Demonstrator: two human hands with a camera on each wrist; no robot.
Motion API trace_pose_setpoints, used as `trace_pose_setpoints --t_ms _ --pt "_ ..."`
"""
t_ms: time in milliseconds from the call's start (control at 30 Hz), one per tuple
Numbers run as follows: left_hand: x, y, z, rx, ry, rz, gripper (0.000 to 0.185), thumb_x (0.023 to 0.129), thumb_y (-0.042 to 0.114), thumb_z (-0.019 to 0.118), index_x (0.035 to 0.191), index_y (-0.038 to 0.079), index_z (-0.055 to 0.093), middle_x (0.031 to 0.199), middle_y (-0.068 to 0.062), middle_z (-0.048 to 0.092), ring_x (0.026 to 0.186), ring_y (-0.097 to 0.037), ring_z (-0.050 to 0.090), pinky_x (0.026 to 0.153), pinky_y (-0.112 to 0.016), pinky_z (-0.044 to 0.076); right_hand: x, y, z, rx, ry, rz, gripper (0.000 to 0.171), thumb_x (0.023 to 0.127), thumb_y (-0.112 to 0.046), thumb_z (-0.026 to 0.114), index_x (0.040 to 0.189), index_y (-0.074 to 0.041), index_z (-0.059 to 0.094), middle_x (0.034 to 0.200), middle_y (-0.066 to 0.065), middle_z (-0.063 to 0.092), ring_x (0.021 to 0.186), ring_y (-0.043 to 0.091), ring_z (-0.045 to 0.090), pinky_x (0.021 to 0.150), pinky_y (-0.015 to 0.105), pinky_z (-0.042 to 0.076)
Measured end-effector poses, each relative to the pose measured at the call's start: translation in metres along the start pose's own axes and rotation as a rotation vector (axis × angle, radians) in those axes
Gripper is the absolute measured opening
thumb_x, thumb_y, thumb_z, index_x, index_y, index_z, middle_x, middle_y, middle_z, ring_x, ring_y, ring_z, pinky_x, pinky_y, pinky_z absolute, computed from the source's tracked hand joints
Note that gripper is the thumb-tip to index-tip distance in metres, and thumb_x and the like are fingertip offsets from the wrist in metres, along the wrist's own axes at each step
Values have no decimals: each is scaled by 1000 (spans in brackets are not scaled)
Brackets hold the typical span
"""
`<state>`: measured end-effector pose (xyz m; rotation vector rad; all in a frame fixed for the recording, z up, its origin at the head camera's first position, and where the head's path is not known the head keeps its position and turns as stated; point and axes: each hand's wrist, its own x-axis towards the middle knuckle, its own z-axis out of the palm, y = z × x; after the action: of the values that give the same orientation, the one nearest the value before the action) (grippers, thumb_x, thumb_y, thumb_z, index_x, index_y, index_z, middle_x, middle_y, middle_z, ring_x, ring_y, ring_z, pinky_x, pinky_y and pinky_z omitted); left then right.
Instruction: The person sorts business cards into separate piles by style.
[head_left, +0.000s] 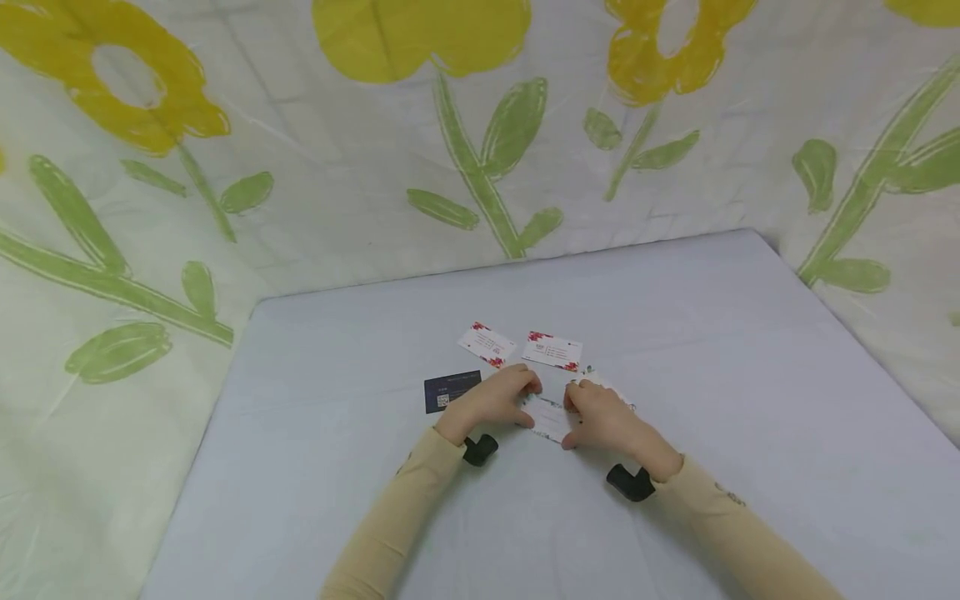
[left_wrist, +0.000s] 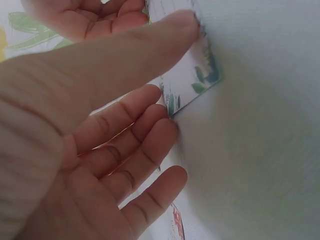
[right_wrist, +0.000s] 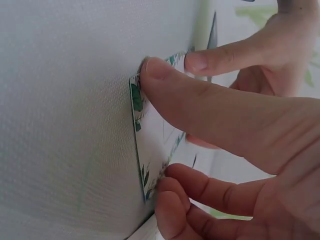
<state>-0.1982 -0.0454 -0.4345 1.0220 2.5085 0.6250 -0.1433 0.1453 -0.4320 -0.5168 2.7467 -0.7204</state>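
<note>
Near the centre of the head view, two hands meet over a small white card with green leaf print (head_left: 550, 417) lying on a pale grey desk (head_left: 750, 375). The left hand (head_left: 495, 402) pinches the card's left end between thumb and fingers; the right hand (head_left: 600, 417) pinches its right end the same way. Just above them lie two white cards with red flower corners (head_left: 487, 343) (head_left: 552, 351), and to the left a dark navy card (head_left: 452, 390). A flower-patterned cloth (head_left: 480, 125) fills the background.
</note>
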Motion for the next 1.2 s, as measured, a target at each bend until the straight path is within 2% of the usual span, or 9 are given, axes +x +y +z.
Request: trace_pose_setpoints --t_ms 133,233,400,467,600,700,967,1100,1200 --pt "-1 -2 0 -12 6 -3 37 72 14 80 100 4 58 98 -4 54 90 -16 49 85 -25 42 3 3 0 19 9 -31 42 62 -16 85 87 -3 53 77 3 47 69 17 41 62 29 35" --pt "-3 -5 1 -34 40 1 31 73 13 79 97 5 60 96 -4 56 88 -15 50 82 -25 42 7 8 1 47 27 -59 39 63 -13 84 86 -4 53 78 3 47 74 17 41 65 29 36" --pt "-8 -13 -4 -193 148 18 12 80 4 71 90 3 63 85 -4 59 77 -13 52 71 -22 44 17 11 -2 228 67 -60 18 77 -3 70 83 -5 53 79 3 53 73 18 45 64 29 38" --pt "-9 -16 -9 -249 203 25 7 82 2 68 87 2 64 80 -3 59 73 -12 51 67 -21 44 23 11 -6 306 99 -90 12 81 -3 65 82 -5 53 78 5 55 69 18 47 59 28 40" --pt "-11 -22 -21 -291 301 11 4 82 2 68 85 1 66 76 -3 59 71 -12 52 67 -21 44 37 11 -16 367 155 -131 10 83 -7 64 83 -5 54 81 6 58 72 19 50 62 30 43" --pt "-12 -28 -24 -303 337 -24 4 82 3 68 85 2 66 77 -4 61 72 -13 53 69 -21 45 51 11 -20 361 151 -106 10 82 -8 66 83 -5 56 82 7 58 75 20 50 66 31 42" --pt "-13 -36 -18 -339 338 -124 7 81 1 69 87 0 66 78 -6 60 72 -14 53 67 -22 44 77 11 -14 330 83 -15 10 79 -8 69 80 -4 60 77 6 57 70 17 49 60 27 41" --pt "-12 -37 -12 -304 348 -159 7 80 -1 68 87 -1 65 76 -5 59 70 -14 51 64 -21 43 81 8 -9 267 82 9 11 78 -8 70 79 -4 59 76 5 57 69 17 49 61 27 40" --pt "-11 -38 -8 -243 348 -197 6 81 -1 67 87 0 65 76 -4 57 68 -13 49 61 -21 41 83 3 -6 171 96 14 12 78 -9 71 78 -6 59 75 4 57 68 17 48 60 28 39"
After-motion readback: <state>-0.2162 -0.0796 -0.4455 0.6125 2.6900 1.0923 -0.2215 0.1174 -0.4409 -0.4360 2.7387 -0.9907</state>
